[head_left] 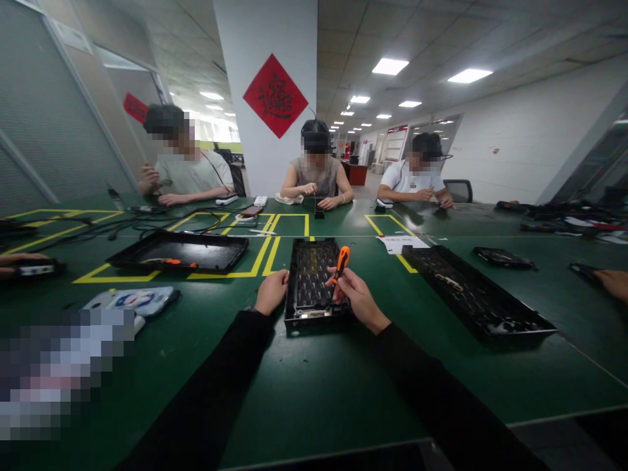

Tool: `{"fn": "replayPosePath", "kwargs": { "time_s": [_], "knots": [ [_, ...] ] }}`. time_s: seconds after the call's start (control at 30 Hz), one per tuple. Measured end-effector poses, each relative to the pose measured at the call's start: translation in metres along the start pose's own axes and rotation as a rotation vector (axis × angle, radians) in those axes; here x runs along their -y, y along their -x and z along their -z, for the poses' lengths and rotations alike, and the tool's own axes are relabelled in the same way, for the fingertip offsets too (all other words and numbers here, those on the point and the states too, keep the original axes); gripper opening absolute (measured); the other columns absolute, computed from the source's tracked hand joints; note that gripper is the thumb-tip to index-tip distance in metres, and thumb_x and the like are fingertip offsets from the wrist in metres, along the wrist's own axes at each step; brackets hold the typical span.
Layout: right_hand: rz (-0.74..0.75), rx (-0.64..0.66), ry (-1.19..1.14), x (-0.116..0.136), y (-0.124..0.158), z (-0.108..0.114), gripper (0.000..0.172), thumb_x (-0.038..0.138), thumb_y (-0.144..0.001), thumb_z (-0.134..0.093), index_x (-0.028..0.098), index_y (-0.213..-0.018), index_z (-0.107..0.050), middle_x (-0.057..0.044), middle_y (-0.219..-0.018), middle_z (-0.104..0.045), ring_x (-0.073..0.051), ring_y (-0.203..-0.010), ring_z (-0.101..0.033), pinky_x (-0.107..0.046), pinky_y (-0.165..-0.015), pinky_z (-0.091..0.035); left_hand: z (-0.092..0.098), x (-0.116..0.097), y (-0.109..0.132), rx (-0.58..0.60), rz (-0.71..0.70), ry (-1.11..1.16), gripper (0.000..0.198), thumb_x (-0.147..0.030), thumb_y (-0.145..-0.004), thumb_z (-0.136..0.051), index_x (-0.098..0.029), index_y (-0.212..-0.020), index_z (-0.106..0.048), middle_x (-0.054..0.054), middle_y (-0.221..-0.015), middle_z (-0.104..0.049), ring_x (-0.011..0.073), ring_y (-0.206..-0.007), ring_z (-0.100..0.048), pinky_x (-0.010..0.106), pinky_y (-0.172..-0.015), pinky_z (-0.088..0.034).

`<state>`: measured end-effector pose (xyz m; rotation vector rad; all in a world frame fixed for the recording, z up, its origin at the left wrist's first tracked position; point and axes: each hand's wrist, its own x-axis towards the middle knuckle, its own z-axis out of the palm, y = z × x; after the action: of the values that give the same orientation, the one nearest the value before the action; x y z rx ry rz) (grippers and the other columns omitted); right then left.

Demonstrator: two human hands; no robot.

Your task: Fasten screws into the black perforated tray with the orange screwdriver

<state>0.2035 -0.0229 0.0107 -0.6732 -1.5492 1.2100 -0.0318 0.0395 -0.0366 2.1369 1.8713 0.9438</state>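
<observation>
A black plastic tray-like casing (314, 275) lies lengthwise on the green table (304, 379) in front of me. My left hand (271, 292) is closed against the casing's left edge and steadies it. My right hand (356, 297) is wrapped round an orange-and-black screwdriver (341, 260), held upright with its tip down inside the near right part of the casing. Both of my arms are in black sleeves.
A wide black tray (181, 252) with an orange tool lies at the left. A long black casing (475, 294) lies at the right. Three people sit at the far side. Other hands (613, 282) show at both table edges. Yellow tape lines (260, 258) mark the table.
</observation>
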Motion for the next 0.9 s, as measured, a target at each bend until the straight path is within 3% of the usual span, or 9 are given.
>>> {"fn": "replayPosePath", "kwargs": {
  "time_s": [0.33, 0.57, 0.7, 0.9],
  "knots": [
    [0.02, -0.032, -0.007, -0.0013, 0.0005, -0.0036, 0.031, 0.038, -0.083, -0.053, 0.019, -0.105, -0.041, 0.002, -0.073, -0.06, -0.007, -0.051, -0.05, -0.02, -0.05, -0.041, 0.0003, 0.0005, -0.001, -0.001, -0.007, 0.008, 0.019, -0.022, -0.072, -0.043, -0.019, -0.059, -0.03, -0.002, -0.056, -0.041, 0.0119, -0.057, -0.037, 0.024, -0.055, -0.02],
    [0.033, -0.049, -0.003, -0.0043, -0.0015, -0.0016, 0.024, 0.038, -0.083, -0.052, 0.019, -0.095, -0.044, -0.002, -0.081, -0.062, -0.007, -0.052, -0.051, -0.021, -0.049, -0.042, 0.0, 0.0003, -0.0008, -0.002, -0.003, 0.01, 0.02, -0.022, -0.072, -0.043, -0.019, -0.058, -0.028, -0.003, -0.055, -0.04, 0.0112, -0.057, -0.036, 0.024, -0.054, -0.019],
    [0.031, -0.06, 0.001, -0.0041, -0.002, 0.0001, 0.029, 0.04, -0.086, -0.046, 0.017, -0.103, -0.052, -0.005, -0.092, -0.06, -0.007, -0.054, -0.051, -0.022, -0.05, -0.043, 0.0003, -0.0003, -0.0006, -0.004, -0.01, 0.001, 0.021, -0.021, -0.072, -0.042, -0.019, -0.058, -0.027, -0.003, -0.055, -0.038, 0.011, -0.056, -0.035, 0.024, -0.054, -0.019],
    [0.017, -0.044, 0.004, -0.0001, -0.0002, -0.0016, 0.035, 0.039, -0.087, -0.045, 0.018, -0.113, -0.052, -0.004, -0.089, -0.06, -0.008, -0.055, -0.051, -0.022, -0.05, -0.043, 0.0017, -0.0018, 0.0006, -0.006, -0.007, -0.002, 0.021, -0.022, -0.073, -0.042, -0.019, -0.058, -0.027, -0.003, -0.055, -0.038, 0.0111, -0.056, -0.034, 0.024, -0.054, -0.018]
  ]
}}
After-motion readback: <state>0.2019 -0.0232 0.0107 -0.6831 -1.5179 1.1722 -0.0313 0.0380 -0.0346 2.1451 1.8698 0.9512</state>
